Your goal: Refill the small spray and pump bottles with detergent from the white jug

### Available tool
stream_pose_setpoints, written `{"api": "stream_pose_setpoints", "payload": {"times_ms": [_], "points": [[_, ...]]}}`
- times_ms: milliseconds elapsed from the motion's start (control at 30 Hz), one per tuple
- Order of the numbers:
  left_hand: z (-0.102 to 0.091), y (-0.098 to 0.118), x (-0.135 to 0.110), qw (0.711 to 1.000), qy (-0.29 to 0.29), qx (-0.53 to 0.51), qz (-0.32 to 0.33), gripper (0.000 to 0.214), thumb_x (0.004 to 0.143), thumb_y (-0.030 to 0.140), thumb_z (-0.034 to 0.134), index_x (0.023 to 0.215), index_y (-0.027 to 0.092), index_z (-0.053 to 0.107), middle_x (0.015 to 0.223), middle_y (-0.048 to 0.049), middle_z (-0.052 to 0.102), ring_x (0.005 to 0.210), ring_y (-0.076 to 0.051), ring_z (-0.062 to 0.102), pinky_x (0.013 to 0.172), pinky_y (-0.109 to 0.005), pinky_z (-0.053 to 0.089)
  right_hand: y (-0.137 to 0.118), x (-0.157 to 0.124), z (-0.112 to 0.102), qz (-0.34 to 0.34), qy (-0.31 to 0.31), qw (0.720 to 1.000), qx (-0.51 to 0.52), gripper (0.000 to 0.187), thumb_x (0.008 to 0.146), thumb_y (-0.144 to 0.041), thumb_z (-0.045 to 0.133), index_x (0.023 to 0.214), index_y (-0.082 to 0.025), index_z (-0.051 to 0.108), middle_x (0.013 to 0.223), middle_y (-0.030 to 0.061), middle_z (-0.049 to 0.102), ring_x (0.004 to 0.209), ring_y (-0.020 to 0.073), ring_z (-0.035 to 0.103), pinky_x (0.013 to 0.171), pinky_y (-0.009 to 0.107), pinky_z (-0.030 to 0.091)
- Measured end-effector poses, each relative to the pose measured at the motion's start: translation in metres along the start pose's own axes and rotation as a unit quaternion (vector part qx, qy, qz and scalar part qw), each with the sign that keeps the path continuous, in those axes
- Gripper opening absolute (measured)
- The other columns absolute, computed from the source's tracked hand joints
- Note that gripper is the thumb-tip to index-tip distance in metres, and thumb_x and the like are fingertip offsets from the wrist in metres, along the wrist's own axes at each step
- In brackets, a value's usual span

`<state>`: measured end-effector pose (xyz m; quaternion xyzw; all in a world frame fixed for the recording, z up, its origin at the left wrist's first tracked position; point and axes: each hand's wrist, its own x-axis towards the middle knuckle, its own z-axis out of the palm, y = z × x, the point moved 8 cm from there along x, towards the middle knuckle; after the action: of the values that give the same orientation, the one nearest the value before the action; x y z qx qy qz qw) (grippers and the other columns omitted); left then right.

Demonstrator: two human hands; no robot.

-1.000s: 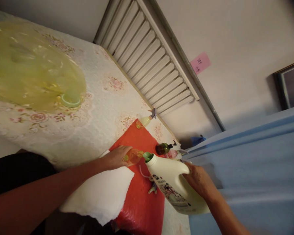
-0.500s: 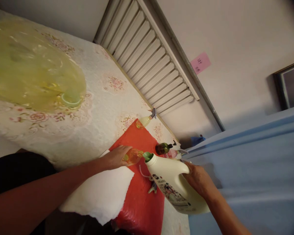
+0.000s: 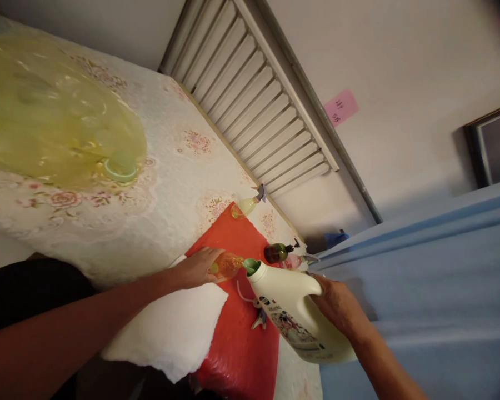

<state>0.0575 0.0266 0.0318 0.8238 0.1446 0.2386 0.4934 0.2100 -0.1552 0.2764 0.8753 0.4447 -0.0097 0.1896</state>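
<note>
My left hand (image 3: 196, 268) is closed round a small clear bottle of orange-yellow liquid (image 3: 226, 265), which stands on a red mat (image 3: 238, 339). My right hand (image 3: 337, 306) grips the handle of a big white jug (image 3: 292, 311) with a green spout (image 3: 251, 266). The jug is tilted, its spout right at the mouth of the small bottle. A loose spray head (image 3: 258, 320) lies on the mat under the jug.
A white cloth (image 3: 170, 333) lies beside the mat on a flowered tabletop (image 3: 175, 183). A yellow spray bottle (image 3: 245, 206), a dark green one (image 3: 278, 253) and a pink one (image 3: 294, 261) stand behind. A large yellow-green bottle (image 3: 58, 128) looms at left. Blue fabric (image 3: 433, 289) fills the right.
</note>
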Motion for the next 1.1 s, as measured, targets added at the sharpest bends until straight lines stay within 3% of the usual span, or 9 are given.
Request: {"api": "stream_pose_setpoints", "payload": {"times_ms": [1100], "points": [[-0.0034,0.0071,-0.0012,1.000,-0.009,0.005,-0.001,0.062,0.079,0.051,0.070,0.130,0.019,0.054,0.125,-0.0110,0.062,0.116,-0.032,0.056,0.096,-0.038,0.046,-0.0011,-0.0015,-0.0024,0.001,-0.005,1.000,-0.008,0.018,0.083,-0.014,0.048,0.088,-0.019,0.065,0.083,0.0075,0.073,0.073,0.0175,0.066,0.064,0.024,0.037]]}}
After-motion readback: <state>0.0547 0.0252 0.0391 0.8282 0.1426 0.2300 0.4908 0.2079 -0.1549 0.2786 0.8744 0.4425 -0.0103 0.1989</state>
